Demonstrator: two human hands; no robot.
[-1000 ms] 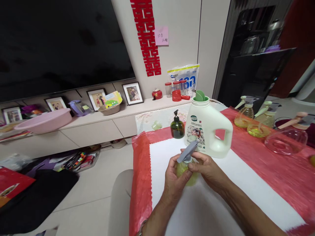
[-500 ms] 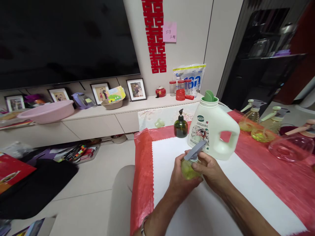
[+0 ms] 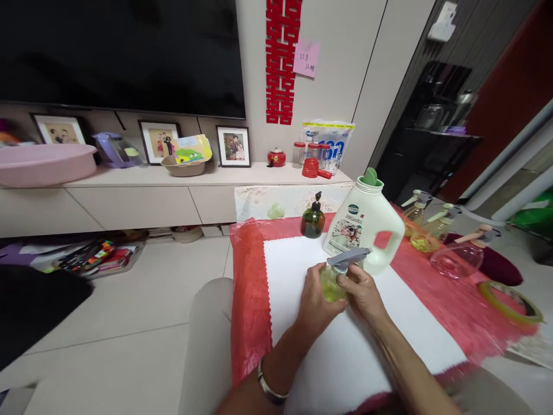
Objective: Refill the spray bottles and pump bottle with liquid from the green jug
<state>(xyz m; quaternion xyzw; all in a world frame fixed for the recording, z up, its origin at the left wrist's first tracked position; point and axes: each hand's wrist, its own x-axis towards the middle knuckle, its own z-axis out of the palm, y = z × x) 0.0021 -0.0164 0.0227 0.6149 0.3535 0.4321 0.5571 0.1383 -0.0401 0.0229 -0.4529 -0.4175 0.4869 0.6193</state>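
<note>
Between my hands is a small clear pump bottle (image 3: 330, 286) with yellow-green liquid and a grey pump head (image 3: 349, 257). My left hand (image 3: 317, 302) is wrapped round the bottle's body. At its neck, just under the pump head, the fingers of my right hand (image 3: 362, 291) are closed on the collar. Right behind the bottle stands a large pale green detergent jug (image 3: 367, 222), its neck uncapped and a green piece (image 3: 370, 177) sticking up from it. A dark green pump bottle (image 3: 313, 218) stands left of the jug.
A white cloth (image 3: 287, 271) lies over red plastic sheeting (image 3: 248, 300) on the table. To the right stand several pump bottles, one of them pink (image 3: 458, 256), and a roll of tape (image 3: 510, 302). Behind runs a low cabinet (image 3: 142, 204) with framed photos and a pink basin (image 3: 47, 164).
The camera view has shifted right, bringing the tape roll into sight. The grey pump head has turned, its spout now pointing more to the right. Both hands still hold the bottle.
</note>
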